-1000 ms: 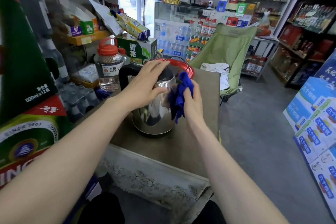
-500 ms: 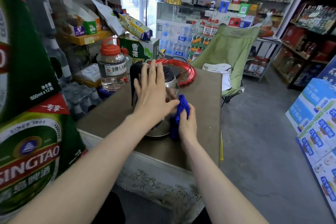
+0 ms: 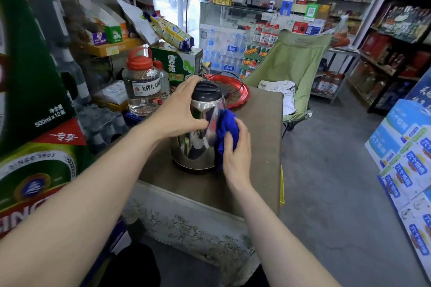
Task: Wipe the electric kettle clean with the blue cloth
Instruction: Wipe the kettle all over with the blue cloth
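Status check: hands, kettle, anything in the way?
Left hand grips kettle at the top. Right hand presses cloth on its right side. Kettle upright on table. Red tray just behind, nothing blocking.

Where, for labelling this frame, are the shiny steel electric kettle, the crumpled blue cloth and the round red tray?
Shiny steel electric kettle (image 3: 196, 147), head view, mirrored side of its body.
Crumpled blue cloth (image 3: 227, 127), head view, its bunched upper fold.
Round red tray (image 3: 243, 97), head view, its right rim.
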`<state>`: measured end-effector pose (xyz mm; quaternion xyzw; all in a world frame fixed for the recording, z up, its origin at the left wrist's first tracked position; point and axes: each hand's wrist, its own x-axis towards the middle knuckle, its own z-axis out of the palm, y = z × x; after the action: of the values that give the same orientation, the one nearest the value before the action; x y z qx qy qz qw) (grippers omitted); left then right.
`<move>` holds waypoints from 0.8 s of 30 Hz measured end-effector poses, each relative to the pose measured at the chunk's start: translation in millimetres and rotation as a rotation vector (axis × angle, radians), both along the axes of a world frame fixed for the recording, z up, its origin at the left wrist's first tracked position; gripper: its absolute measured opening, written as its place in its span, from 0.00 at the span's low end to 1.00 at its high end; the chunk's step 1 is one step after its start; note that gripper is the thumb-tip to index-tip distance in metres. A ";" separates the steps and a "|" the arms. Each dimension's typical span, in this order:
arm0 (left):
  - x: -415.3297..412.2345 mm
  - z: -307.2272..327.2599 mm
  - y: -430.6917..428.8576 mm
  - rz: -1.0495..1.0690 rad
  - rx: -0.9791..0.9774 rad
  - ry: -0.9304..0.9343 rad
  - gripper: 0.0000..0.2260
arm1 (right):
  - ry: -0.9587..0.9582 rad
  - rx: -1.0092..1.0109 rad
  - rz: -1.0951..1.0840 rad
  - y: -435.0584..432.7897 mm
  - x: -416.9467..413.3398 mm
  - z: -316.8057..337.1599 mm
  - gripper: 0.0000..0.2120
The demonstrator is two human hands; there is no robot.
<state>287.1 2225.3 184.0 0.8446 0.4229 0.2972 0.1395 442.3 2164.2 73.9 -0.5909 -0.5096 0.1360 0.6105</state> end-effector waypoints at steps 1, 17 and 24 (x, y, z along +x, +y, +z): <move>-2.9 1.6 2.6 -0.011 -0.009 0.030 0.46 | 0.027 -0.050 -0.024 -4.8 -2.1 -11.8 0.19; -15.7 6.2 11.0 -0.156 -0.052 0.000 0.45 | -0.339 0.154 -0.048 -11.1 -26.5 20.0 0.18; -15.9 6.9 10.0 -0.115 -0.022 0.088 0.48 | -0.193 0.174 -0.082 20.3 -15.0 43.4 0.18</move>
<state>271.2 2235.2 190.9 0.8782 0.3825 0.2468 0.1469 427.3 2184.5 117.3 -0.5662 -0.5513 0.0089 0.6127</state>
